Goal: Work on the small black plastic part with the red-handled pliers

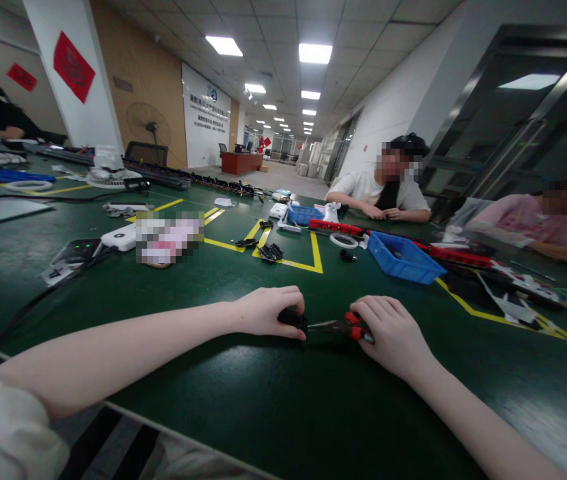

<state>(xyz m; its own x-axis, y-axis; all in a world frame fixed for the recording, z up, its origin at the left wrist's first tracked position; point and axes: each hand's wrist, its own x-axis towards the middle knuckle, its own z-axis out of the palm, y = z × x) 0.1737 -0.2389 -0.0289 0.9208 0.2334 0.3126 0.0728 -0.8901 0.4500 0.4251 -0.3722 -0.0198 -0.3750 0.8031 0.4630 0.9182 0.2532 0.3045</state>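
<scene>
Just above the green table (243, 393), my left hand (268, 312) pinches a small black part (293, 320) between thumb and fingers. From the right, my right hand (390, 330) is closed around the red handles of a pair of pliers (336, 327). The narrow metal jaws point left and reach the black part's edge; whether they grip it I cannot tell. Beyond my hands, several similar black parts (270, 252) lie by yellow tape lines on the tabletop.
A blue bin (403, 257) stands right of centre, with a white tape roll (344, 241) nearby. To the left lie a phone (169, 243), a white power strip (122, 237) and a black cable (28, 307). Across the table a person in a white top (383, 183) sits.
</scene>
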